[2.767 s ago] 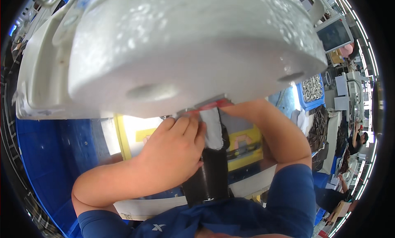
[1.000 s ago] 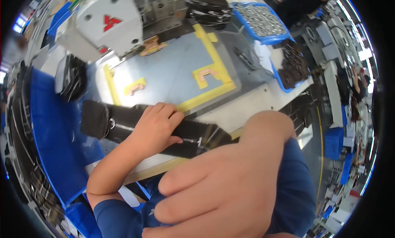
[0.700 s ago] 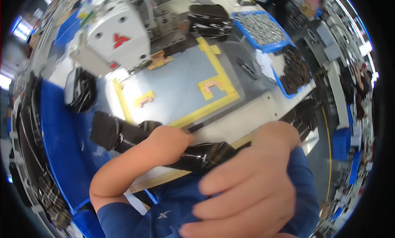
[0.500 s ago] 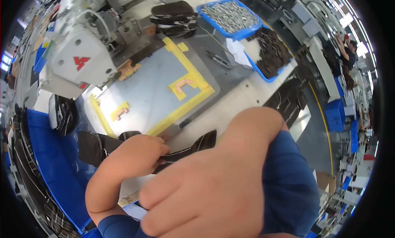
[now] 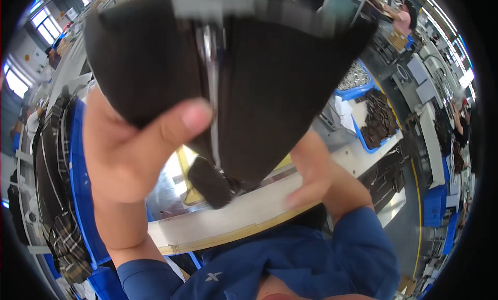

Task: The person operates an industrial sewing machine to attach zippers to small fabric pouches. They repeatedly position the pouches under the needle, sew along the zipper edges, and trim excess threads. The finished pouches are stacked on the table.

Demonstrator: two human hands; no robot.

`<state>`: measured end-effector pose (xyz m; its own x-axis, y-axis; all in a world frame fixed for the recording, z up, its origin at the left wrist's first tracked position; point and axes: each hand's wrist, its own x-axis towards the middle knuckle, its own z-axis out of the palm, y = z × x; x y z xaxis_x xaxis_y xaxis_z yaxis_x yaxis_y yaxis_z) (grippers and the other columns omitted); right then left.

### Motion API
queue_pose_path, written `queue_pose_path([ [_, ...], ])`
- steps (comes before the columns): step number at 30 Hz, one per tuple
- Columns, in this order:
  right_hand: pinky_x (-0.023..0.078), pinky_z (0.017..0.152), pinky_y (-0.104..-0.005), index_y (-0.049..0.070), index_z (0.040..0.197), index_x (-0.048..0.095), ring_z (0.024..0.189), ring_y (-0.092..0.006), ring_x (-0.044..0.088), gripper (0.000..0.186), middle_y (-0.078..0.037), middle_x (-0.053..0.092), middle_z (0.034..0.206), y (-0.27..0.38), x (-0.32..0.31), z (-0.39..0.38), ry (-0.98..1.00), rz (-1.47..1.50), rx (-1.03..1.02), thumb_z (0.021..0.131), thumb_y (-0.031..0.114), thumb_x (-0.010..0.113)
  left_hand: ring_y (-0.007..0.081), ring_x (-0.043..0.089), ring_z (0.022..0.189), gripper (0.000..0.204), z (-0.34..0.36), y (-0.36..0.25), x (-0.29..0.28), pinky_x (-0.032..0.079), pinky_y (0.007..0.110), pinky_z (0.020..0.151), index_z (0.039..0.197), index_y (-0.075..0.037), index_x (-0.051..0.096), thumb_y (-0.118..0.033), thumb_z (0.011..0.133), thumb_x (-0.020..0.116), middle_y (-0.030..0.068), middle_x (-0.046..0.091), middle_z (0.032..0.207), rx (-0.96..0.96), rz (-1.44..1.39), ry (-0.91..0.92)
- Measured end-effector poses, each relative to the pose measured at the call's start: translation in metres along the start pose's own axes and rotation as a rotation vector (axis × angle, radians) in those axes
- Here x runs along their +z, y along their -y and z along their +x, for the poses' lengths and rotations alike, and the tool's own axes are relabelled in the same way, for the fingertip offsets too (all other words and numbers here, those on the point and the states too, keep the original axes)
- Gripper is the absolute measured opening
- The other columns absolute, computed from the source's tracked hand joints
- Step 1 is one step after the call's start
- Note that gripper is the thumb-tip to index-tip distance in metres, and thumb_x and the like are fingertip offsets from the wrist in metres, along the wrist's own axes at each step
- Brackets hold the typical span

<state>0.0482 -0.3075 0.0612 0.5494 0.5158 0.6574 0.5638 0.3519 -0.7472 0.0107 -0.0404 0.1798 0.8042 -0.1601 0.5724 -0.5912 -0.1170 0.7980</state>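
Note:
A dark fabric piece with a zipper [image 5: 270, 87] is held up close in front of me, blurred by motion, and fills the upper middle of the view. My left hand [image 5: 124, 155] grips its left part, the thumb lying on the front beside the silvery zipper. A small dark end [image 5: 210, 183] hangs down at the bottom of the zipper. My right hand [image 5: 311, 168] is at the lower right edge of the piece. Its fingers are partly hidden behind the fabric and smeared, so its grip does not show.
Behind the fabric lies the worktable [image 5: 212, 232] with its pale front edge. At the right stand a blue tray of small metal parts [image 5: 355, 77] and a blue tray of dark strips [image 5: 381, 118]. Dark zippered pieces [image 5: 52, 160] hang over a blue bin [image 5: 78, 191] at left.
The dark fabric piece has come up from the table's front edge toward me, gripped by my left hand. My right hand has moved away from close to the camera, back over the table.

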Motion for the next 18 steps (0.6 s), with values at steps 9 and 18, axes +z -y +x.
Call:
queue_pose_path([
  [9,0.055,0.083,-0.043,0.006,0.117,0.075,0.095,-0.0373,0.07,0.035,-0.017,0.073,0.105,0.011,0.017,0.023,0.431,-0.343,0.355,0.087,0.024,0.079,0.0248,0.075,0.109,0.027,0.023,0.004,-0.023,0.06,0.036,0.098,0.129,0.006,0.068,0.001,0.104,0.061,0.0184,0.075,0.124,0.1,-0.369,-0.293],
  [18,0.056,0.094,-0.0393,0.003,0.118,0.073,0.101,-0.026,0.073,0.035,-0.015,0.077,0.108,-0.025,0.055,0.029,0.363,-0.003,0.379,0.088,0.018,0.081,0.0236,0.075,0.108,0.029,0.018,0.005,-0.013,0.06,0.036,0.097,0.132,0.006,0.066,0.002,0.104,0.06,0.0171,0.075,0.125,0.157,-0.415,-0.331],
])
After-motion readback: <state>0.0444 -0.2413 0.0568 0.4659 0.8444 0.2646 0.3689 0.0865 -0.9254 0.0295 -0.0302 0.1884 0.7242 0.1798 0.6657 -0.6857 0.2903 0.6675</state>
